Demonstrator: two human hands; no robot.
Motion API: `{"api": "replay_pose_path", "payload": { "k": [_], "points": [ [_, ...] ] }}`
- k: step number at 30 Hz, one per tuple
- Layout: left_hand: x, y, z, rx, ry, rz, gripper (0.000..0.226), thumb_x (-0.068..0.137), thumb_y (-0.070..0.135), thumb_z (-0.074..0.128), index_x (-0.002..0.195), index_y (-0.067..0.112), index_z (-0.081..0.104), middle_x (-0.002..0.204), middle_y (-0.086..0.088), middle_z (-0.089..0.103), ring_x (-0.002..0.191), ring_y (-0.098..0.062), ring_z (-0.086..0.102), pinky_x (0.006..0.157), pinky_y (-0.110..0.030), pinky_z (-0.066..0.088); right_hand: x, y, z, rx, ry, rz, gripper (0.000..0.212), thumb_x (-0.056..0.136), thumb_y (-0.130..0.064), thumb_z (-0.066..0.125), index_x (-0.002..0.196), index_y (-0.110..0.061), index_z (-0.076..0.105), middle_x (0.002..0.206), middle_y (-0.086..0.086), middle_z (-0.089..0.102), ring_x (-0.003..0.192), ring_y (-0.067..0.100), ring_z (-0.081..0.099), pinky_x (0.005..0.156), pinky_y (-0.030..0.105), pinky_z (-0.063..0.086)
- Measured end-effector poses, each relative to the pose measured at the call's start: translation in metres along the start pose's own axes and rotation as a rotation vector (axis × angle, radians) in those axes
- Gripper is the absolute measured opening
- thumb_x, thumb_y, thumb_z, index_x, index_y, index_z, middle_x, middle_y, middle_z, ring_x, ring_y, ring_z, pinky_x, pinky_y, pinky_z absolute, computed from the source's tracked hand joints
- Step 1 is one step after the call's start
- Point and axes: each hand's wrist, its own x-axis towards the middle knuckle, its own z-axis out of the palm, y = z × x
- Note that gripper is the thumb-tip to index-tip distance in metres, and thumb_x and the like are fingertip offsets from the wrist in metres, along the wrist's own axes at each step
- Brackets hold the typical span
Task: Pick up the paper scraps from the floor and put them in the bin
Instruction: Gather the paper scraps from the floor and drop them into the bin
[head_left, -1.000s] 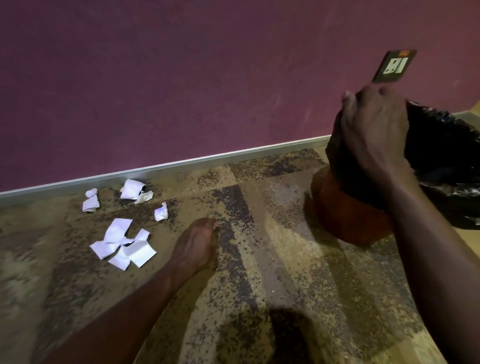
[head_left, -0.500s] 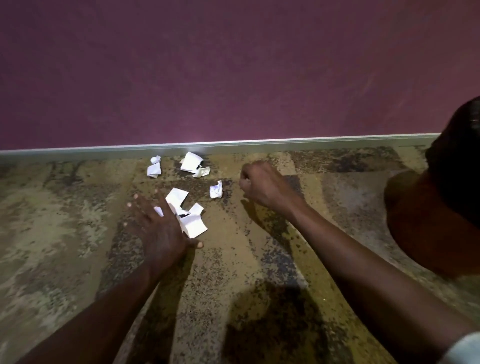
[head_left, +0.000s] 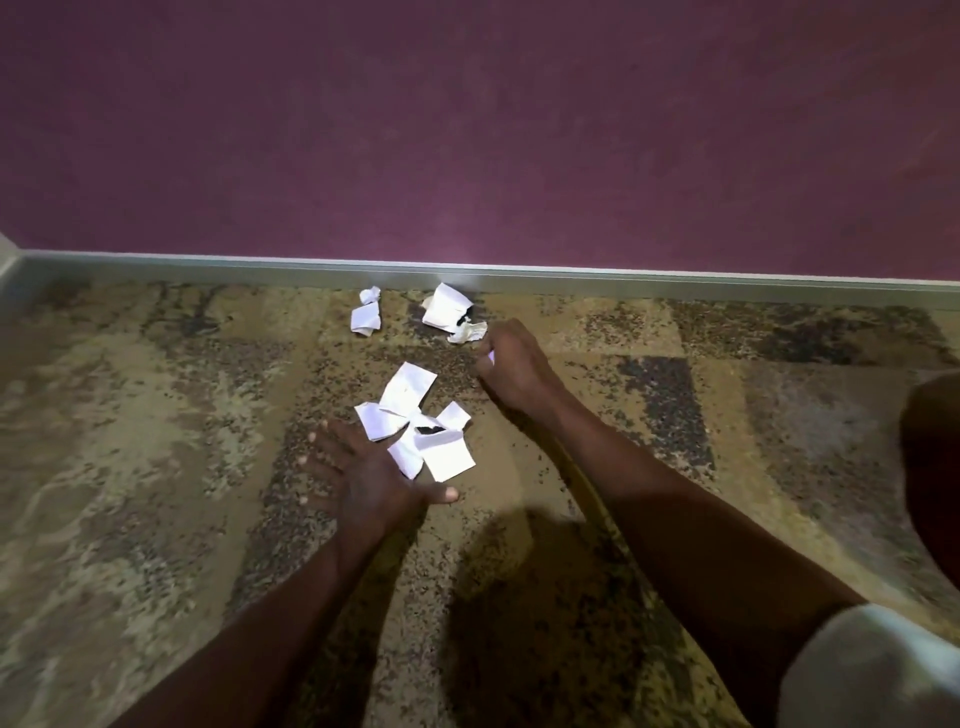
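White paper scraps lie on the patterned carpet near the wall. A pile of several flat scraps is in the middle. Two small scraps and a folded scrap with a crumpled bit lie by the skirting. My left hand rests flat on the carpet, fingers spread, at the pile's near-left edge. My right hand is a fist just right of the pile, with a sliver of white paper showing inside it. The bin shows only as a dark rounded edge at the far right.
A purple wall with a pale skirting board runs across the back, close behind the far scraps. Patterned carpet stretches to the left and toward me. My shadow falls on the floor between my arms.
My view swung left from the bin to the scraps. My right hand left the bin, came down and closed over the small crumpled scrap. My left hand settled flat beside the pile.
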Motion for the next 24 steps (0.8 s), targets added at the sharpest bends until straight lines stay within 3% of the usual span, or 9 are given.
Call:
{"api": "replay_pose_path", "payload": {
  "k": [2,4,7,9,13,16,18,20,24],
  "points": [
    [0.001,0.006,-0.003,0.012,-0.049,-0.046,0.159,0.042,0.049,0.094,0.151,-0.001,-0.011,0.157,-0.029,-0.012,0.145,-0.046,-0.009,0.113,-0.068,0.005,0.015,-0.004,0.000,0.095,0.162,0.057,0.015,0.089,-0.002,0.043,0.098,-0.008,0.054,0.107,0.018,0.054,0.097,0.034,0.053,0.075,0.035,0.041],
    [0.004,0.012,-0.005,0.023,-0.117,-0.135,0.171,0.033,0.052,0.094,0.148,0.000,-0.021,0.156,-0.028,-0.020,0.144,-0.046,-0.018,0.111,-0.070,0.005,0.031,-0.008,0.003,0.046,0.201,0.055,0.027,0.094,-0.004,0.041,0.118,-0.008,0.052,0.119,0.018,0.049,0.106,0.038,0.050,0.087,0.044,0.045],
    [0.009,0.014,-0.004,0.057,-0.155,-0.177,0.177,0.026,0.059,0.091,0.148,0.001,-0.023,0.156,-0.028,-0.021,0.144,-0.047,-0.018,0.108,-0.073,0.007,0.046,-0.019,0.014,-0.045,0.025,0.000,0.045,0.101,-0.030,0.043,0.145,-0.023,0.037,0.142,0.017,0.034,0.125,0.041,0.036,0.103,0.051,0.039],
    [0.012,0.012,-0.002,0.085,-0.158,-0.170,0.179,0.023,0.063,0.089,0.147,0.000,-0.023,0.156,-0.029,-0.019,0.143,-0.048,-0.017,0.106,-0.075,0.009,0.051,-0.022,0.024,-0.236,-0.028,-0.090,0.054,0.099,-0.048,0.042,0.150,-0.033,0.029,0.151,0.014,0.027,0.132,0.039,0.031,0.104,0.052,0.038],
    [0.017,0.009,0.001,0.085,-0.182,-0.181,0.180,0.022,0.061,0.090,0.146,0.002,-0.026,0.155,-0.027,-0.025,0.141,-0.050,-0.021,0.103,-0.076,0.004,0.057,-0.014,0.034,-0.472,-0.005,-0.216,0.048,0.100,-0.052,0.041,0.143,-0.032,0.042,0.146,0.012,0.034,0.131,0.036,0.036,0.092,0.048,0.049],
    [0.018,0.006,0.002,0.095,-0.218,-0.166,0.177,0.025,0.061,0.090,0.146,0.004,-0.026,0.153,-0.027,-0.028,0.140,-0.052,-0.024,0.102,-0.078,0.001,0.066,-0.007,0.028,-0.464,0.044,-0.246,0.039,0.105,-0.036,0.038,0.137,-0.016,0.045,0.132,0.018,0.044,0.106,0.035,0.054,0.076,0.040,0.049],
    [0.018,0.006,0.001,0.103,-0.231,-0.156,0.175,0.027,0.061,0.090,0.146,0.004,-0.024,0.153,-0.027,-0.028,0.139,-0.052,-0.024,0.101,-0.078,0.001,0.069,-0.001,0.021,-0.400,0.050,-0.211,0.035,0.107,-0.026,0.033,0.134,-0.006,0.045,0.123,0.020,0.050,0.095,0.034,0.059,0.067,0.036,0.042],
    [0.016,0.007,-0.002,0.100,-0.234,-0.160,0.175,0.027,0.060,0.091,0.147,0.004,-0.023,0.153,-0.027,-0.027,0.140,-0.053,-0.023,0.102,-0.078,0.002,0.067,0.004,0.013,-0.251,0.061,-0.115,0.028,0.105,-0.018,0.035,0.125,-0.004,0.049,0.115,0.019,0.056,0.090,0.029,0.057,0.069,0.033,0.038],
    [0.014,0.011,-0.005,0.114,-0.226,-0.163,0.172,0.030,0.060,0.090,0.147,0.003,-0.023,0.154,-0.028,-0.026,0.141,-0.053,-0.020,0.103,-0.076,0.004,0.042,0.009,-0.001,0.007,0.080,-0.037,0.006,0.092,-0.004,0.056,0.095,-0.006,0.060,0.101,0.017,0.065,0.080,0.022,0.054,0.064,0.025,0.033]
  ]
}}
